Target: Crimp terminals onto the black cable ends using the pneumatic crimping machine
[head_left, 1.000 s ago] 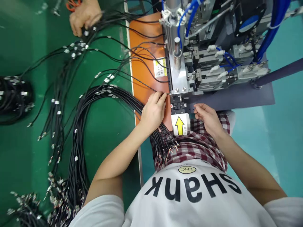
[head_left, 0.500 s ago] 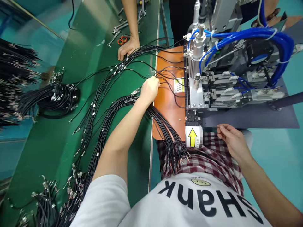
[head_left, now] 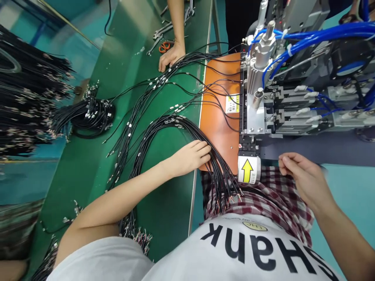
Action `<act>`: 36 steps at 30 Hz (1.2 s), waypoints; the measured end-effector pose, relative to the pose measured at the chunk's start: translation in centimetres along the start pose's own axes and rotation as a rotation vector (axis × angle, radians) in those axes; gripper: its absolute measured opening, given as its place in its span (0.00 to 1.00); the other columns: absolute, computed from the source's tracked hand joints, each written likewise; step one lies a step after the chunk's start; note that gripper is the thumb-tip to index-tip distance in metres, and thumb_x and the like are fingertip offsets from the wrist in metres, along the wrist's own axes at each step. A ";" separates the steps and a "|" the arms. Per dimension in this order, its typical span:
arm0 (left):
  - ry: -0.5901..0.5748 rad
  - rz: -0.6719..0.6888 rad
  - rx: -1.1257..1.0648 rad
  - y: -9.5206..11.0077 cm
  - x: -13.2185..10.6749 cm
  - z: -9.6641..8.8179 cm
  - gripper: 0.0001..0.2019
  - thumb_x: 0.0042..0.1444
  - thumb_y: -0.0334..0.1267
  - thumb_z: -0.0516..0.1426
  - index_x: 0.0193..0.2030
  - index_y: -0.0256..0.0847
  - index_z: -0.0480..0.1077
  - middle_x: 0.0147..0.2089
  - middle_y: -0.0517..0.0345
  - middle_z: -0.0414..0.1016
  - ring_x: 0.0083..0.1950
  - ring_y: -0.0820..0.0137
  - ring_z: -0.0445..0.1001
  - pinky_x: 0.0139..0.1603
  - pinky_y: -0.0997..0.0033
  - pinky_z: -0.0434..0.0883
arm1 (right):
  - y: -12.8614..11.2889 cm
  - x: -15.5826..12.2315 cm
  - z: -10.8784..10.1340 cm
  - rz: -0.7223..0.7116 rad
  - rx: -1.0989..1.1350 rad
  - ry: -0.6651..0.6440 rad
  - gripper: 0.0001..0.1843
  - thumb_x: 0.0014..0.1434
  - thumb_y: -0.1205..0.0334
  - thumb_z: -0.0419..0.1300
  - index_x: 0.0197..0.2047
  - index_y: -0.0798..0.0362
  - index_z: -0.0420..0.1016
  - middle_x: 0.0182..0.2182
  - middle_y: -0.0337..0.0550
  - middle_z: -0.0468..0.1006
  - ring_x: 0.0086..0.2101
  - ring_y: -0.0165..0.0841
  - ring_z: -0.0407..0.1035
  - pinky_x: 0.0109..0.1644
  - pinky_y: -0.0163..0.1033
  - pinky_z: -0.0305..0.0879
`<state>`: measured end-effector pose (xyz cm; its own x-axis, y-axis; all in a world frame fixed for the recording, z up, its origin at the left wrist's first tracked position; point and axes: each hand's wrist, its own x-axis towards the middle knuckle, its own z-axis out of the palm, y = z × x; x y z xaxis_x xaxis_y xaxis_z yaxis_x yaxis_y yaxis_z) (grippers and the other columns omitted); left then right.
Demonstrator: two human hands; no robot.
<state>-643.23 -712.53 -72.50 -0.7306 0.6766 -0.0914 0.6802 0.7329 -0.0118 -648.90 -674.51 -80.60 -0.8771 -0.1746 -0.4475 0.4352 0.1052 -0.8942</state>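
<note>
My left hand (head_left: 191, 157) lies at the near edge of the green table, its fingers bent onto a bundle of black cables (head_left: 168, 120). The bundle arches over the table and hangs across the orange plate, its stripped ends near my lap. My right hand (head_left: 304, 175) hovers by the front of the machine (head_left: 258, 105), with thumb and fingers closed together and nothing visible in them. Several single cables run over the orange plate (head_left: 218, 136) into the machine's left side.
A co-worker's hand (head_left: 172, 56) leans on the green table (head_left: 164, 171) beside orange-handled scissors (head_left: 164, 47) and wrenches (head_left: 164, 29). A coiled cable bundle (head_left: 93, 117) lies on the left. More cables (head_left: 29, 105) hang beyond the table. Blue air hoses (head_left: 310, 37) arch over the machine.
My left hand has moved from the cables at the upper edge of the orange plate down toward me, onto the black bundle. My right hand stays near the same spot. The view has shifted.
</note>
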 end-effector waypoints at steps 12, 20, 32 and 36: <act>0.024 0.231 -0.201 7.7 4.0 -1.5 0.09 0.67 0.32 0.52 0.39 0.39 0.73 0.36 0.54 0.74 0.36 0.66 0.71 0.37 0.63 0.66 | -2.0 -1.8 2.3 -0.150 -0.181 -0.149 0.12 0.64 0.48 0.62 0.42 0.47 0.75 0.29 0.39 0.74 0.29 0.31 0.67 0.36 0.38 0.66; 0.157 -0.279 -0.499 1.3 3.5 0.5 0.13 0.71 0.38 0.49 0.53 0.38 0.73 0.41 0.51 0.76 0.41 0.68 0.75 0.43 0.68 0.71 | -1.9 -2.3 4.5 -0.398 -0.390 -0.217 0.15 0.63 0.56 0.63 0.53 0.44 0.75 0.39 0.41 0.80 0.34 0.34 0.74 0.39 0.41 0.69; 0.247 -0.193 -0.628 7.1 10.3 1.1 0.11 0.71 0.37 0.49 0.55 0.37 0.65 0.46 0.48 0.77 0.46 0.63 0.76 0.48 0.61 0.72 | -2.3 -1.4 5.8 -0.522 -0.318 -0.061 0.06 0.62 0.56 0.66 0.41 0.46 0.81 0.35 0.42 0.82 0.32 0.34 0.74 0.37 0.42 0.71; 0.232 -0.240 -0.920 6.9 11.3 1.5 0.07 0.71 0.35 0.50 0.51 0.41 0.66 0.44 0.53 0.78 0.42 0.68 0.79 0.42 0.68 0.73 | -1.6 -0.9 4.8 -0.286 -0.132 -0.133 0.12 0.60 0.52 0.67 0.43 0.48 0.81 0.34 0.42 0.83 0.31 0.36 0.76 0.34 0.41 0.69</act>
<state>-646.72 -699.94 -75.10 -0.9042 0.4270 0.0115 0.2723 0.5555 0.7856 -647.86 -679.26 -78.82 -0.9218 -0.3409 -0.1847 0.1376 0.1578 -0.9778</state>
